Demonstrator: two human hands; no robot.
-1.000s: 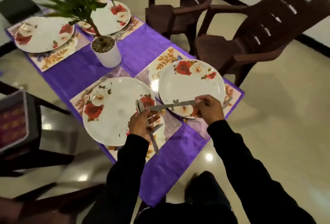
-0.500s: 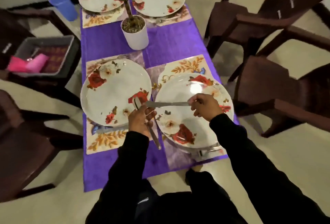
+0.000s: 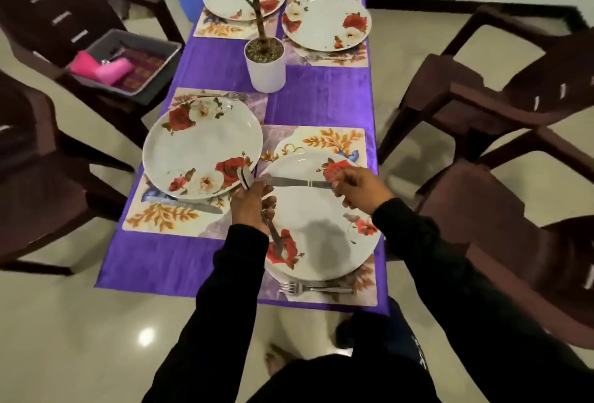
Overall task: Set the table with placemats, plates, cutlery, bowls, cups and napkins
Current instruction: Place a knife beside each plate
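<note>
The right hand (image 3: 358, 190) pinches the handle end of a table knife (image 3: 297, 182), held level over the floral plate (image 3: 321, 232) at the tabletop's near right corner. The left hand (image 3: 252, 206) is curled round a bundle of cutlery (image 3: 257, 203) (spoon bowls upward, handles down over the plate). The knife looks stiff, light and slick, so the handle is probably the safest hold

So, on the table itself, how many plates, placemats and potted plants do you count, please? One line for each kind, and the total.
plates: 4
placemats: 4
potted plant: 1
Total: 9
</note>
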